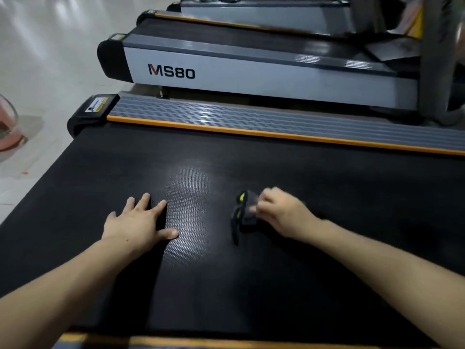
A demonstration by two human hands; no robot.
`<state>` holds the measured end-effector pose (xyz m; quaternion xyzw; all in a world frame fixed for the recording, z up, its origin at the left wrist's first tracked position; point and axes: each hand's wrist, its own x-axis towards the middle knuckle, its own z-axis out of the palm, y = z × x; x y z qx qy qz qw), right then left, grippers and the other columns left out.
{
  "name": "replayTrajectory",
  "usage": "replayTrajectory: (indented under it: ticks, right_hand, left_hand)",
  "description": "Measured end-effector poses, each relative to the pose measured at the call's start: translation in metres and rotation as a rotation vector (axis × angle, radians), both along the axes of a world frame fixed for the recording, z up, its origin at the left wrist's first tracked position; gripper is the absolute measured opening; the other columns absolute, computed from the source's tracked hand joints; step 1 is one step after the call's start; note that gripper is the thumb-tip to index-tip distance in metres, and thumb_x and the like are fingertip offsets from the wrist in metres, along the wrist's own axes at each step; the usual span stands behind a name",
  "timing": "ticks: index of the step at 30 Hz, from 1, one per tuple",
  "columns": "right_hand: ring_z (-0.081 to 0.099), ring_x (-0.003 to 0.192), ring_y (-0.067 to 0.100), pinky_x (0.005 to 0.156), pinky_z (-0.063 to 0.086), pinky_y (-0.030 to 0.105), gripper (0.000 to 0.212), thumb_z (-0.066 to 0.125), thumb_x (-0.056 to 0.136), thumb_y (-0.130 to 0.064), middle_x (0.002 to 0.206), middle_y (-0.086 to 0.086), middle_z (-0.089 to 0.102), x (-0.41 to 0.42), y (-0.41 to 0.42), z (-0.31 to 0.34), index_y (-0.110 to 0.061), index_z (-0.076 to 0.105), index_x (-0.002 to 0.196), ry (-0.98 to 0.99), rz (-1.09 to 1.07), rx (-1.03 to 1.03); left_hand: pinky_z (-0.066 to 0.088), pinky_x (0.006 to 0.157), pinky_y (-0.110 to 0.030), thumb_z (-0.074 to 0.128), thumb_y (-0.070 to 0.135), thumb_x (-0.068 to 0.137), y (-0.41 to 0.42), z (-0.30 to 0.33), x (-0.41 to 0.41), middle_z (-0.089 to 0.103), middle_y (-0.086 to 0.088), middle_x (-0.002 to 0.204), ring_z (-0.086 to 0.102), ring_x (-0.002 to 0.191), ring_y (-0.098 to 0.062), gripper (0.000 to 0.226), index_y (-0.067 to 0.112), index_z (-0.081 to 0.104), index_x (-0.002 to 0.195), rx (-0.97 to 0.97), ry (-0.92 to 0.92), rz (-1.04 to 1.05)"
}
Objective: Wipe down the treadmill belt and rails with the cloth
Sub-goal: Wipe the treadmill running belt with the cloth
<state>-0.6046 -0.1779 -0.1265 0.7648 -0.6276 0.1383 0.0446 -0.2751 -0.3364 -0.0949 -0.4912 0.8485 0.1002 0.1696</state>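
A black treadmill belt point(226, 285) fills the lower part of the view, and both bare forearms are stretched out over it. The left hand point(137, 224) is laid flat on the belt, palm down, fingers straight and spread, nothing held in it. The right hand point(279, 212) is blurred; its fingers are curled around a small dark cloth point(245, 212) with a yellow-green edge. The cloth is bunched at the fingertips on the hand's left side and is pressed against the belt, with a dark strip trailing toward the viewer. The two hands are set apart, and a pale sheen is seen on the belt between them. Beyond the belt, a grey ribbed rail point(251, 118) with an orange strip point(251, 133) is seen along the far edge. A second treadmill point(251, 74) marked "MS80" is parked just beside it. A pink bucket point(8, 127) is cut off at the left edge, on the pale floor point(50, 46).
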Motion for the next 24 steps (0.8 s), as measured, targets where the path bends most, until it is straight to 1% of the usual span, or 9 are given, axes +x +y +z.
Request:
replayTrajectory:
  ticks: [3,6,8,11,14,17,20,22,24]
  right_hand:
    - [0.056,0.095,0.034,0.085,0.051,0.044,0.019,0.055,0.096,-0.031,0.115,0.008,0.061,-0.04,-0.051,-0.002,-0.015,0.066,0.096,-0.039,-0.317,-0.086]
    - [0.062,0.101,0.035,0.087,0.051,0.038,0.014,0.065,0.091,-0.023,0.112,0.007,0.069,-0.032,-0.051,-0.003,-0.011,0.069,0.097,-0.187,-0.537,-0.094]
    - [0.065,0.1,0.031,0.086,0.054,0.038,0.018,0.067,0.09,-0.026,0.11,0.006,0.072,-0.007,-0.02,-0.009,-0.012,0.072,0.1,-0.262,-0.478,-0.137]
    - [0.062,0.107,0.02,0.096,0.05,0.03,0.015,0.07,0.09,-0.024,0.118,0.004,0.07,0.035,0.049,-0.015,-0.014,0.072,0.102,-0.341,-0.149,-0.072]
    - [0.059,0.109,0.015,0.098,0.045,0.025,0.018,0.068,0.093,-0.024,0.117,0.0,0.068,0.036,0.067,-0.007,-0.016,0.067,0.109,-0.295,0.015,-0.013]
    - [0.061,0.105,0.028,0.093,0.05,0.039,0.033,0.064,0.093,-0.026,0.113,0.005,0.067,0.012,0.021,-0.002,-0.023,0.058,0.126,-0.254,-0.17,-0.007]
    - [0.059,0.114,0.03,0.096,0.048,0.039,0.047,0.06,0.095,-0.033,0.124,0.006,0.065,-0.002,-0.019,0.002,-0.036,0.049,0.14,-0.355,-0.556,0.019]
    - [0.059,0.118,0.026,0.098,0.048,0.037,0.042,0.062,0.094,-0.032,0.129,-0.001,0.065,0.008,-0.017,-0.002,-0.034,0.057,0.136,-0.384,-0.599,-0.004]
    - [0.062,0.115,0.022,0.098,0.05,0.037,0.039,0.069,0.09,-0.03,0.126,-0.003,0.068,0.032,0.002,-0.005,-0.029,0.065,0.129,-0.402,-0.487,-0.084]
  left_hand:
    - [0.039,0.111,-0.051,0.041,0.077,0.089,0.016,0.009,-0.002,0.018,0.003,0.164,0.019,0.15,-0.025,0.073,0.045,0.027,0.152,-0.024,0.051,-0.037]
    - [0.04,0.11,-0.047,0.037,0.065,0.098,0.036,0.017,-0.01,0.022,0.006,0.163,0.023,0.15,-0.02,0.057,0.044,0.032,0.15,-0.053,0.098,-0.079]
    - [0.04,0.111,-0.05,0.035,0.067,0.097,0.046,0.017,-0.014,0.02,0.008,0.165,0.02,0.152,-0.02,0.057,0.048,0.03,0.151,-0.059,0.1,-0.093]
    - [0.044,0.107,-0.053,0.039,0.078,0.09,0.053,0.015,-0.014,0.018,0.01,0.165,0.02,0.151,-0.023,0.069,0.051,0.026,0.152,0.024,0.098,-0.03]
    - [0.041,0.111,-0.049,0.047,0.078,0.087,0.057,0.024,-0.009,0.025,0.004,0.162,0.03,0.147,-0.025,0.077,0.047,0.026,0.154,0.117,0.043,-0.028]
    - [0.036,0.115,-0.045,0.049,0.073,0.089,0.061,0.033,0.004,0.023,0.0,0.164,0.028,0.149,-0.026,0.076,0.046,0.024,0.155,0.121,-0.056,-0.089]
    - [0.036,0.116,-0.048,0.049,0.07,0.091,0.064,0.037,0.018,0.021,-0.001,0.165,0.027,0.15,-0.029,0.073,0.045,0.023,0.155,0.103,-0.078,-0.08]
    - [0.035,0.117,-0.048,0.049,0.069,0.092,0.069,0.038,0.026,0.019,-0.003,0.166,0.026,0.15,-0.03,0.073,0.045,0.022,0.156,0.114,-0.083,-0.073]
    - [0.033,0.118,-0.05,0.047,0.07,0.092,0.076,0.037,0.035,0.016,-0.002,0.167,0.021,0.152,-0.03,0.073,0.046,0.02,0.156,0.127,-0.094,-0.089]
